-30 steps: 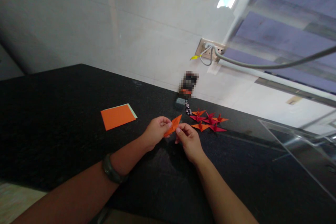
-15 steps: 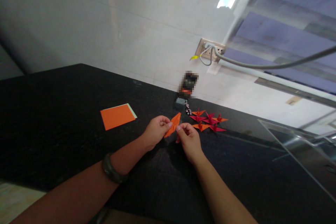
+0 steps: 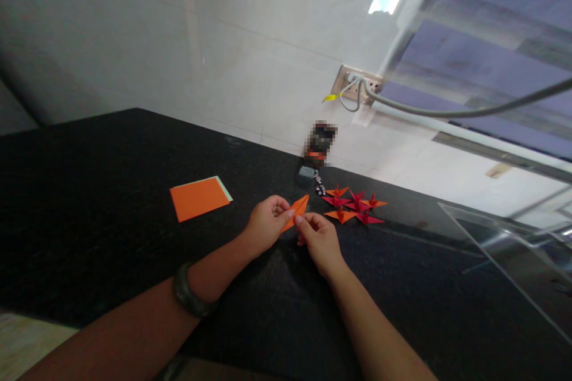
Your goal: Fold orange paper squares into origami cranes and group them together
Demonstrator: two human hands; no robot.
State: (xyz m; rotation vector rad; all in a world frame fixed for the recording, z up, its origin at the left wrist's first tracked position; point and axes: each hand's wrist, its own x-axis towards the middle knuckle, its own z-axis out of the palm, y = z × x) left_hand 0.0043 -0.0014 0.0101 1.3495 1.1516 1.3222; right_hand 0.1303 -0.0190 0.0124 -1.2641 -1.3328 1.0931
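A folded piece of orange origami paper [image 3: 301,205], narrow and pointed at the top, is held up over the dark counter. My left hand [image 3: 269,221] pinches it from the left side between thumb and fingers. My right hand [image 3: 320,241] is closed on its lower right edge, thumb and fingertips pressed together there. The paper's lower part is partly hidden by my fingers. Just right of my hands, several folded paper cranes [image 3: 342,215] in orange and red sit close together on the counter.
On the left lies a stack of orange paper sheets [image 3: 199,199] with a pale green edge showing. A blurred-out upright object [image 3: 320,143] leans at the wall, on a small grey block [image 3: 306,173]. A socket [image 3: 357,83] holds a plugged cable. A sink [image 3: 522,250] is at right.
The orange paper has turned slightly, showing a smoother face with a crease. My right hand has moved a little left, its fingertips now on the paper's edge.
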